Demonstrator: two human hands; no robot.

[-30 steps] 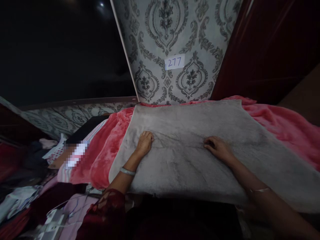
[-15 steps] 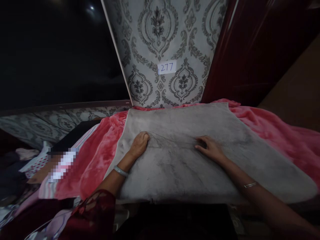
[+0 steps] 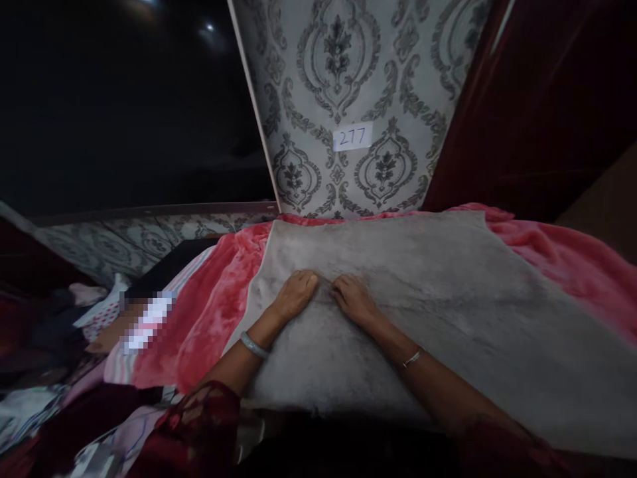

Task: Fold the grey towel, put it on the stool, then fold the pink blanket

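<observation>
A large grey plush cloth (image 3: 438, 312) lies spread out before me, with faint creases across it. On its left part rests my left hand (image 3: 297, 292), fingers curled down and closed against the fabric. My right hand (image 3: 354, 297) is just to the right of it, its fingers also bent in and pressed together at the cloth. Only a narrow strip of grey fabric shows between the two hands. The fingertips are partly hidden, so how much cloth they pinch is hard to see.
Beneath the cloth a pink plush blanket (image 3: 219, 299) shows at both sides and along the back. Behind stand a patterned wall with a paper label (image 3: 352, 136), a dark screen (image 3: 134, 113) at left and a dark red panel (image 3: 537, 113) at right. Clothes (image 3: 99, 318) are piled lower left.
My right hand has moved left across the cloth, close to my left hand, and its fingers have closed. My left hand stays on nearly the same patch. The view has shifted a little.
</observation>
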